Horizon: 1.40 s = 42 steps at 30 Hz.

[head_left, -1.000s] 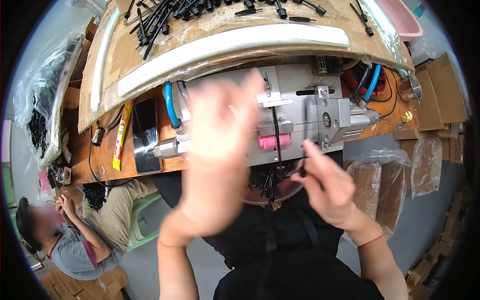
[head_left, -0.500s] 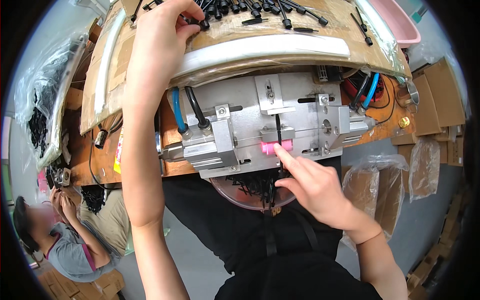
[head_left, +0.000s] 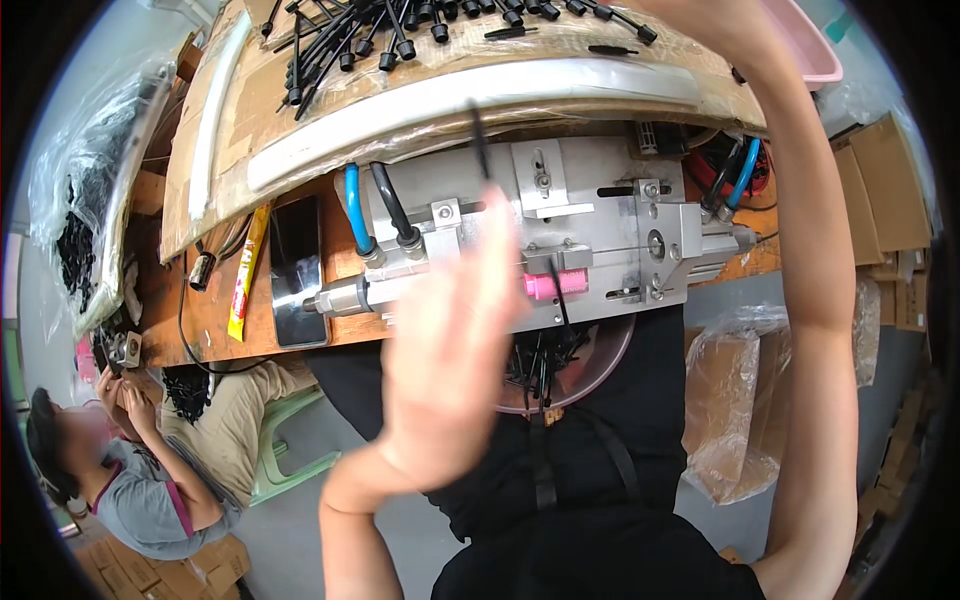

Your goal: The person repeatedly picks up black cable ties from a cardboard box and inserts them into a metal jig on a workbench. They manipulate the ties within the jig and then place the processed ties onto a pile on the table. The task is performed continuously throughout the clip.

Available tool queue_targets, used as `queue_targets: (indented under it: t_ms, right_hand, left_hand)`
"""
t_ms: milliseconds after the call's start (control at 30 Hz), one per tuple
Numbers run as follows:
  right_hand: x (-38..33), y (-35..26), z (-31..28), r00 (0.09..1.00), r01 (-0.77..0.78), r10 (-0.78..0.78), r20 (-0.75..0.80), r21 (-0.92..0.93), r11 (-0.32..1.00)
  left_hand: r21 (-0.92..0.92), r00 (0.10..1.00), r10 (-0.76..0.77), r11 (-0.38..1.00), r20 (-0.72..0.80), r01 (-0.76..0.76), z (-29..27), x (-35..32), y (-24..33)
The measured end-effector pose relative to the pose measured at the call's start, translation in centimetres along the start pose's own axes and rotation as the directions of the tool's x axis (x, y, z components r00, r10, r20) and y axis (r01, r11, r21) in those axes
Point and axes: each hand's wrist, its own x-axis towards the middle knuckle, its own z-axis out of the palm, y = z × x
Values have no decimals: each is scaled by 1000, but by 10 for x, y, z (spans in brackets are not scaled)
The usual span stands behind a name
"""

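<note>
My left hand (head_left: 450, 340), blurred by motion, hovers over the left front of a metal clamping machine (head_left: 610, 240). From its fingertips a thin black rod (head_left: 480, 140) points away from me, smeared too. My right hand (head_left: 700, 20) reaches to the far right of the cardboard-topped surface; its fingers are cut off by the upper edge. On the machine, another black rod (head_left: 559, 280) lies across a pink block (head_left: 540, 287), its near end leaning over a bowl (head_left: 610, 365) of black pieces at my lap. Black rods with thick ends (head_left: 400, 45) are heaped on the cardboard.
Blue hose (head_left: 354, 215) and black hose (head_left: 393, 210) rise from the machine's left side. A phone (head_left: 298, 270) and a yellow packet (head_left: 248, 275) lie left of it. A pink basin (head_left: 805, 45) stands far right. Another person (head_left: 150, 490) sits at the left.
My left hand has come back from the heap, bringing a rod. My right hand has left the pink block for the far right. The rod on the block has slid toward me.
</note>
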Motion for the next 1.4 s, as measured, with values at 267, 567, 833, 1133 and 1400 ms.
queue_targets:
  t_ms: [267,567,833,1133,1400]
  right_hand:
    - [-53,-62,-11,874,-109,200,-444,223,969]
    - [-168,-103,53,903,-141,258,-345,330,934]
    - [-204,-135,126,929,-334,357,-102,189,923]
    - [-204,-125,137,936,-336,343,-77,90,938]
    - [-99,-68,36,924,-293,145,-354,-413,862]
  left_hand:
    - [137,951,-34,991,307,-9,44,-50,43]
    - [43,931,-8,999,364,-9,27,-28,26]
    - [130,967,189,977,-169,-168,24,154,-78]
    - [-77,990,-44,995,137,55,3,181,-84]
    - [-491,908,-269,773,321,402,-36,186,-97]
